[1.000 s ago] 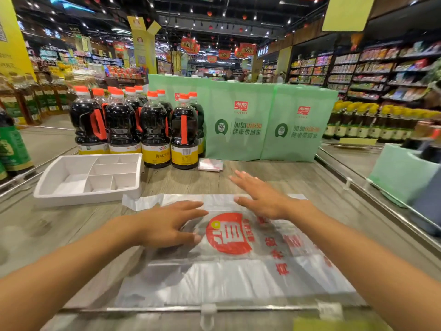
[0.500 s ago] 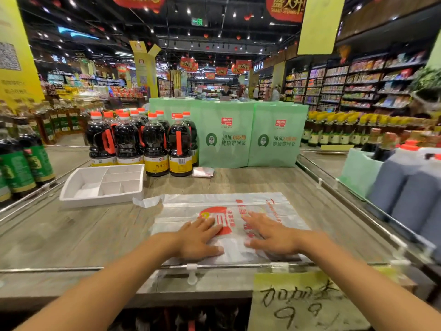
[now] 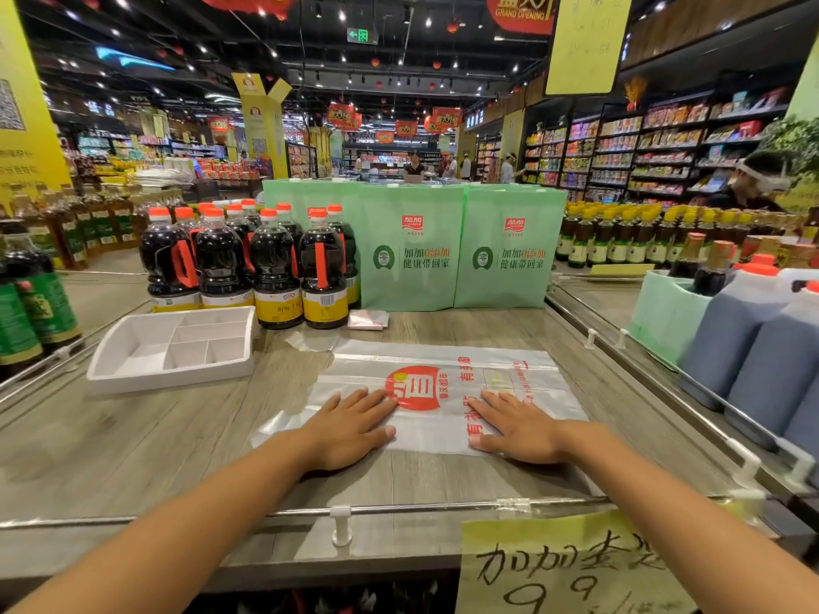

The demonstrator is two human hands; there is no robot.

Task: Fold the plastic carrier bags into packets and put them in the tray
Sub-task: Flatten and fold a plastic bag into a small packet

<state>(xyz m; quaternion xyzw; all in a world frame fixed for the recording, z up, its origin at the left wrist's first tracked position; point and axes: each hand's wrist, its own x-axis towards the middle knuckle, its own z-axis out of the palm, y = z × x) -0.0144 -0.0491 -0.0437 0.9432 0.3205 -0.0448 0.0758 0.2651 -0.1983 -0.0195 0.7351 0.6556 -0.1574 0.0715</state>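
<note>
A left hand (image 3: 350, 429) and right hand (image 3: 518, 429) press a translucent white plastic carrier bag with a round red logo (image 3: 432, 425) flat on a grey wood-grain counter (image 3: 133, 445).
Both hands lie palm-down at the bag's near edge, fingers straight, gripping nothing. A neat fold likely needs the air swept outward first, then a straight crease. The white compartmented plastic tray (image 3: 177, 378) sits well apart, back and left.

I stood in a supermarket: stocked shelves (image 3: 664, 144) lined the aisles, soy sauce bottles (image 3: 274, 268) crowded my display table (image 3: 133, 436), price sign (image 3: 571, 569) below.
</note>
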